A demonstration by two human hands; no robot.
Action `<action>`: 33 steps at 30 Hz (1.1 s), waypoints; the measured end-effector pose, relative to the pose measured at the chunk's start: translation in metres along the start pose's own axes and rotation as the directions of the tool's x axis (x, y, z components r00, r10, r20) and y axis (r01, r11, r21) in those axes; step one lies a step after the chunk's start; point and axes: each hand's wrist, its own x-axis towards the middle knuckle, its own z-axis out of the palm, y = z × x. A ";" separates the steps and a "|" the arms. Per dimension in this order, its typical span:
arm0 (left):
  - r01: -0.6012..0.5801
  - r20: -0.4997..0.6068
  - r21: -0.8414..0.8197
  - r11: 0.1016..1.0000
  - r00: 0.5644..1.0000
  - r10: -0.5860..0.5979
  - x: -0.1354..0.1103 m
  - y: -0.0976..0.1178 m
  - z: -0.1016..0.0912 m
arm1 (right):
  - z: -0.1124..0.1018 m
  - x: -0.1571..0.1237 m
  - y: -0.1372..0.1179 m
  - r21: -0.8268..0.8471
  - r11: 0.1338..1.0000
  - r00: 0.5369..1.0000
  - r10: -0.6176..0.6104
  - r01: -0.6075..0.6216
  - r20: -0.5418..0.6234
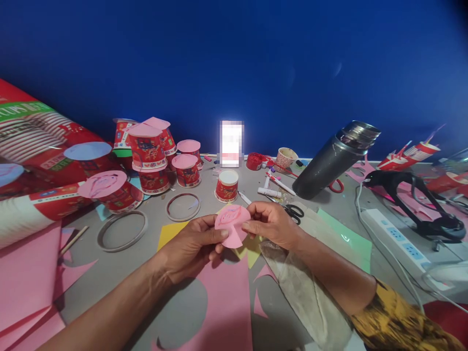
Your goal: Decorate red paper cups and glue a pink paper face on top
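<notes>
A round pink paper disc [234, 218] with a drawing in red and blue lines on its upper part is held up between both hands. My left hand [195, 239] pinches its left edge, thumb in front. On the right edge, my right hand [272, 223] grips it between thumb and fingers. Just beyond the disc stands a red patterned paper cup [226, 186] with a whitish top. Beneath the hands lies a pink sheet [228, 302] with curved pieces cut out of it, and yellow paper [171, 234] shows behind the left hand.
Paper cups topped with pink discs [145, 151] stand at the left, near two tape rings [122, 231]. Black scissors [293, 212], markers [269, 192] and a dark flask [331, 161] are at the right. A power strip [398, 239] with cables lies farther right. A lit phone [231, 144] leans against the blue wall.
</notes>
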 end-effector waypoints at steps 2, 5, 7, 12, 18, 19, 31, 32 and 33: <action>-0.005 -0.015 0.000 1.000 1.000 0.005 0.000 0.000 0.000 | 0.001 0.000 -0.001 0.011 1.000 1.000 0.001 -0.001 -0.005; -0.015 -0.030 -0.010 1.000 0.999 0.015 0.000 0.000 -0.001 | 0.001 -0.001 -0.001 0.033 0.999 1.000 0.006 -0.006 -0.006; -0.020 -0.026 -0.021 1.000 0.999 0.020 0.002 -0.001 -0.001 | 0.002 -0.002 -0.001 0.041 0.999 1.000 0.006 -0.005 -0.006; -0.039 -0.031 -0.034 0.999 0.999 0.038 0.004 -0.002 0.000 | 0.004 -0.003 0.001 0.073 0.997 1.000 0.010 -0.012 0.026; -0.065 -0.073 -0.049 0.997 0.995 0.061 0.003 -0.004 0.002 | 0.005 -0.003 -0.002 0.091 0.995 1.000 0.028 -0.029 0.010; -0.066 -0.081 -0.050 0.997 0.995 0.062 0.003 -0.004 0.002 | 0.005 -0.003 -0.003 0.099 0.994 0.999 0.033 -0.034 0.009; -0.304 -0.278 0.406 0.862 0.857 0.433 -0.005 -0.007 0.006 | 0.008 -0.002 -0.003 0.239 0.961 0.985 0.157 -0.137 -0.066; -0.380 -0.239 0.570 0.728 0.772 0.589 -0.006 -0.009 0.006 | 0.008 -0.002 -0.002 0.271 0.951 0.983 0.170 -0.145 -0.070; -0.432 -0.150 0.707 0.560 0.682 0.715 -0.006 -0.010 0.006 | 0.009 -0.001 -0.002 0.303 0.940 0.980 0.185 -0.157 -0.068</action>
